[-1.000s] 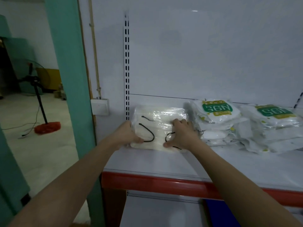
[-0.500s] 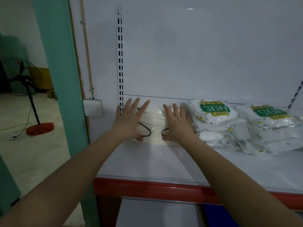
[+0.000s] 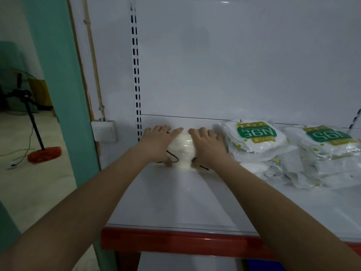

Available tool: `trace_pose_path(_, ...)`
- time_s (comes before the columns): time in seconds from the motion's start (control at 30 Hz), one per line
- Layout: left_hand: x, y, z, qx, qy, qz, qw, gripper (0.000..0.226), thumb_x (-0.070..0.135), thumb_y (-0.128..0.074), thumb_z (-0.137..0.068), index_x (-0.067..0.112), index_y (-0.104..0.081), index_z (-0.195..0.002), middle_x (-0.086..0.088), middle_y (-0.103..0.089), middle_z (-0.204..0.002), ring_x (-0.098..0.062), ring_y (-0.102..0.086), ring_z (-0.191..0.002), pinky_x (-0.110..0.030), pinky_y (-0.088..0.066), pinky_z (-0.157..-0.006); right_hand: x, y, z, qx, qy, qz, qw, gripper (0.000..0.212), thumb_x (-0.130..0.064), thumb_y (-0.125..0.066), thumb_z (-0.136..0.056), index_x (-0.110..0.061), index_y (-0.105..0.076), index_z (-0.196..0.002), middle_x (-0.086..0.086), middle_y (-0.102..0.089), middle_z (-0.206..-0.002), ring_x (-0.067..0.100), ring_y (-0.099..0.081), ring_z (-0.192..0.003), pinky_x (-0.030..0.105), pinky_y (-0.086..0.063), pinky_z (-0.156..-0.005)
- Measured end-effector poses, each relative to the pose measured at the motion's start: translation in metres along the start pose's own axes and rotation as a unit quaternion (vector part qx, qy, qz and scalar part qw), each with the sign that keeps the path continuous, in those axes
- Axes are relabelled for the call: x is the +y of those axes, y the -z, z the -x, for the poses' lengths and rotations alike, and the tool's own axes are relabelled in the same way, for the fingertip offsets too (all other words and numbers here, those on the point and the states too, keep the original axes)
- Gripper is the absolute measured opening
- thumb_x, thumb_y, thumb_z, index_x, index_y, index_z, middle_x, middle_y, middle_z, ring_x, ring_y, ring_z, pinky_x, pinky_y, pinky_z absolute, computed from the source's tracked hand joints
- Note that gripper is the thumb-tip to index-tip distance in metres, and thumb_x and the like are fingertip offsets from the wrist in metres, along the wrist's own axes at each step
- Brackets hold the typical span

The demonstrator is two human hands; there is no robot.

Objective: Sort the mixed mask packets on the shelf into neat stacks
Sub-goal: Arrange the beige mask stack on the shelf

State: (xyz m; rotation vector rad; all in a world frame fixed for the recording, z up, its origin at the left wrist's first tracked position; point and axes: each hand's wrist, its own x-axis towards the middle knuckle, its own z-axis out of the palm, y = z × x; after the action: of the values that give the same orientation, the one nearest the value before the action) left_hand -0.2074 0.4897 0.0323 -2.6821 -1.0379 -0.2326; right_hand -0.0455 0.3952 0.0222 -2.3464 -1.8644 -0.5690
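Head camera, looking down along both forearms at a white shelf [image 3: 195, 202] with a red front edge [image 3: 175, 241]. At far left, beyond a teal pillar [image 3: 58, 85], a standing fan [image 3: 23, 94] on a red base sits on the floor, and a white wall switch [image 3: 103, 131] is fixed just beside the slotted shelf upright [image 3: 136, 75]. The left hand [image 3: 158, 143] lies flat on the left part of a stack of clear mask packets [image 3: 182, 151] with black ear loops, fingers straight and spread, pressing down. That stack sits at the shelf's back left corner, against the rear panel. The right hand [image 3: 208, 147] lies flat on the stack's right part, fingers also straight, pressing; neither hand curls round anything. Just to the right, touching or nearly touching the right hand, stands a loose pile of N95 packets [image 3: 256, 145] with green and yellow labels. A second N95 pile [image 3: 332, 151] lies beside it at far right, and their lower packets overlap untidily.
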Motion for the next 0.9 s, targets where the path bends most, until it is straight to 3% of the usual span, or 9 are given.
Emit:
trace_pose_path(0.07, -0.006, 0.008, -0.003, -0.039, -0.007, 0.051, 0.998, 0.125, 0.062, -0.081, -0.064, 0.039, 0.000, -0.157, 0.002, -0.018, -0.161, -0.023, -0.017, -0.148, -0.048, -0.019, -0.118, 0.003, 0.014, -0.003, -0.063, 0.006, -0.033, 0.997, 0.111, -0.050, -0.086, -0.060, -0.023, -0.022, -0.147, 0.008, -0.036, -0.142, 0.033, -0.038, -0.131, 0.051, -0.035, -0.104)
trace_pose_path(0.17, -0.013, 0.012, -0.006, -0.040, -0.006, 0.113, 0.993, 0.124, 0.067, -0.081, -0.061, 0.041, -0.006, -0.156, 0.008, -0.020, -0.161, -0.018, -0.018, -0.148, -0.048, -0.020, -0.119, 0.006, 0.030, -0.007, -0.116, 0.010, -0.067, 0.991, 0.117, -0.056, -0.087, -0.059, -0.023, -0.021, -0.149, 0.006, -0.035, -0.146, 0.031, -0.034, -0.136, 0.051, -0.035, -0.106)
trace_pose_path(0.3, -0.016, 0.009, 0.003, -0.013, -0.017, 0.073, 0.997, 0.124, 0.076, -0.074, -0.060, 0.042, -0.002, -0.156, 0.009, -0.017, -0.161, -0.018, -0.013, -0.149, -0.052, -0.010, -0.121, 0.007, 0.037, -0.005, -0.106, 0.015, -0.079, 0.991, 0.115, -0.057, -0.085, -0.061, -0.026, -0.020, -0.151, 0.003, -0.035, -0.148, 0.028, -0.031, -0.139, 0.051, -0.032, -0.109)
trace_pose_path(0.4, -0.012, 0.008, 0.011, 0.005, -0.037, 0.019, 0.999, 0.131, 0.078, -0.072, -0.060, 0.040, 0.008, -0.156, 0.006, -0.006, -0.165, -0.019, -0.001, -0.152, -0.057, 0.000, -0.121, 0.001, 0.037, -0.001, -0.086, 0.046, -0.065, 0.993, 0.118, -0.057, -0.084, -0.061, -0.025, -0.018, -0.153, 0.002, -0.034, -0.150, 0.026, -0.028, -0.142, 0.053, -0.018, -0.118)
trace_pose_path(0.47, -0.009, 0.009, 0.014, 0.001, -0.042, 0.016, 0.999, 0.131, 0.077, -0.072, -0.061, 0.039, 0.010, -0.155, 0.006, -0.005, -0.166, -0.019, 0.001, -0.153, -0.057, 0.003, -0.121, -0.005, 0.034, 0.003, -0.074, 0.061, -0.059, 0.994, 0.122, -0.059, -0.084, -0.060, -0.025, -0.015, -0.154, 0.000, -0.033, -0.150, 0.025, -0.027, -0.143, 0.053, -0.012, -0.120)
trace_pose_path(0.57, -0.010, 0.010, 0.017, -0.009, -0.041, 0.031, 0.999, 0.131, 0.076, -0.073, -0.062, 0.037, 0.010, -0.156, 0.006, -0.006, -0.166, -0.017, 0.000, -0.153, -0.055, 0.001, -0.122, -0.008, 0.034, 0.006, -0.061, 0.065, -0.083, 0.993, 0.123, -0.058, -0.085, -0.059, -0.026, -0.015, -0.155, -0.001, -0.031, -0.152, 0.023, -0.027, -0.143, 0.050, -0.013, -0.121)
trace_pose_path(0.7, -0.015, 0.011, 0.018, -0.021, -0.040, 0.054, 0.998, 0.125, 0.079, -0.068, -0.065, 0.036, 0.006, -0.157, 0.007, -0.007, -0.166, -0.016, -0.001, -0.153, -0.051, -0.003, -0.123, -0.006, 0.041, 0.006, -0.043, 0.072, -0.085, 0.993, 0.115, -0.056, -0.083, -0.064, -0.023, -0.020, -0.154, 0.000, -0.032, -0.153, 0.024, -0.031, -0.141, 0.046, -0.021, -0.118)
trace_pose_path(0.9, -0.021, 0.009, 0.005, -0.015, -0.044, 0.100, 0.994, 0.114, 0.081, -0.064, -0.068, 0.040, -0.006, -0.157, 0.011, -0.019, -0.163, -0.013, -0.015, -0.150, -0.042, -0.012, -0.122, -0.002, 0.043, 0.000, -0.107, 0.047, -0.093, 0.989, 0.086, -0.041, -0.070, -0.087, -0.021, -0.021, -0.155, 0.003, -0.036, -0.154, 0.027, -0.035, -0.140, 0.045, -0.026, -0.115)
